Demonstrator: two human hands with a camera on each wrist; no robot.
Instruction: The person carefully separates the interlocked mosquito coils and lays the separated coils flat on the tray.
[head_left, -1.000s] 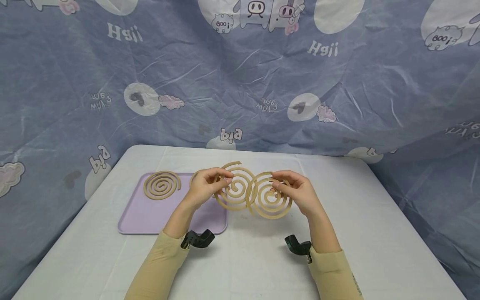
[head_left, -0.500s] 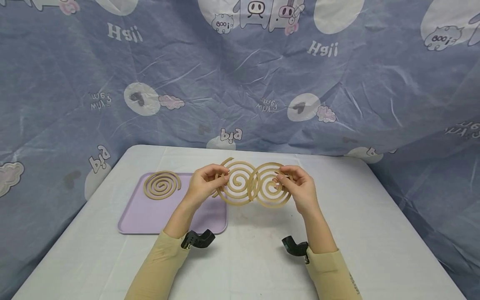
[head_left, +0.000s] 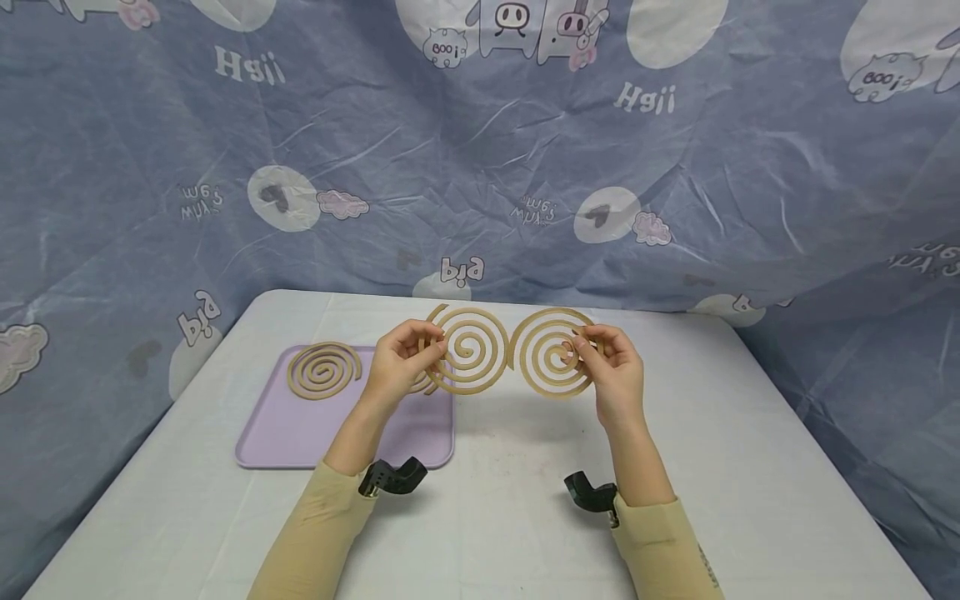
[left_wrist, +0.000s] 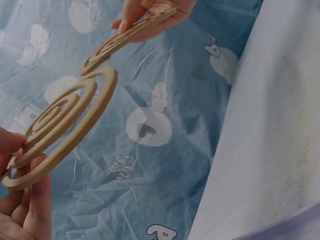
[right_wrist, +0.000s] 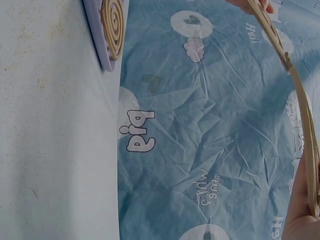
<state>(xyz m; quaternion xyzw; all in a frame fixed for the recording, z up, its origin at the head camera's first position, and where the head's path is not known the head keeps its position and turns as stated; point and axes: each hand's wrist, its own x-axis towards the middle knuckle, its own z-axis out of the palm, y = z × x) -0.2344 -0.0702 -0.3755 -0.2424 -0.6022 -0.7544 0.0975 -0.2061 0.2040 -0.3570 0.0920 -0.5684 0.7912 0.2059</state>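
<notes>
Two tan mosquito coils are held up side by side above the table. My left hand (head_left: 397, 358) pinches the left mosquito coil (head_left: 489, 380) at its left side, thumb in front. The right mosquito coil (head_left: 531, 342) is pinched at its right side by my right hand (head_left: 613, 367). Seen from the head, their facing edges meet or nearly meet; whether they touch I cannot tell. In the left wrist view the left coil (left_wrist: 75, 137) appears tilted, with the right coil (left_wrist: 107, 47) beyond it. In the right wrist view both appear nearly edge-on.
A lilac tray (head_left: 300, 442) lies on the white table (head_left: 510, 517) at the left. One mosquito coil (head_left: 324, 371) rests in its back left; another (head_left: 422, 383) is partly hidden behind my left hand. Fine crumbs dot the tabletop. A patterned blue cloth (head_left: 480, 150) hangs behind.
Both hands have risen a little and moved apart. The coils overlapped in view before; now they appear side by side. More of the coil behind my left hand shows.
</notes>
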